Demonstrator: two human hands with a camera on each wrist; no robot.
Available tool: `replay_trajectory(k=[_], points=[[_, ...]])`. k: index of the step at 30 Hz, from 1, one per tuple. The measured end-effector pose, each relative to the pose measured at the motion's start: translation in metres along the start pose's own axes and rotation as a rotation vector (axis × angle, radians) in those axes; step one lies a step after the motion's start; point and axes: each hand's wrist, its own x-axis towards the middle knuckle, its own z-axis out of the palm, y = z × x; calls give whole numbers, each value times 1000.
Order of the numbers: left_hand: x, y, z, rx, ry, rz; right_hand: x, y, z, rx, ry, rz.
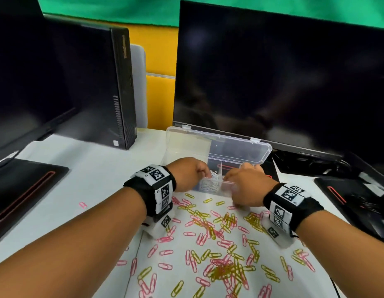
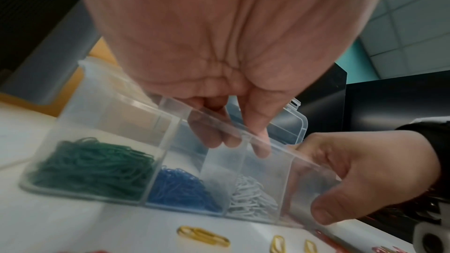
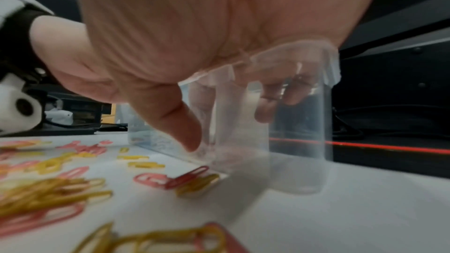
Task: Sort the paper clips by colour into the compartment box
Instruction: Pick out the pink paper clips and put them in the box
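White surface (image 1: 105,190) carries clear compartment box (image 2: 170,114), lid open, near monitor. Box: light, rigid, slick plastic, likely slides easily; best held by rim and end wall. Compartments: green clips (image 2: 95,166), blue clips (image 2: 180,188), white clips (image 2: 253,199); right end compartment looks empty. Left hand (image 1: 190,173) fingers curled over box rim. Right hand (image 1: 245,186) grips right end, thumb outside. Pink and yellow paper clips (image 1: 219,244) loose on surface in front of box: tiny, light, springy, tangle-prone; pinch singly.
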Motion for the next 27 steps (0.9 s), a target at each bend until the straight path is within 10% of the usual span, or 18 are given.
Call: replay_trajectory(k=[19, 27], points=[[-5, 11, 6, 47, 78, -93, 20, -1, -19, 180, -179, -8], [-1, 6, 7, 29, 57, -62, -4, 20, -25, 573, 46, 38]])
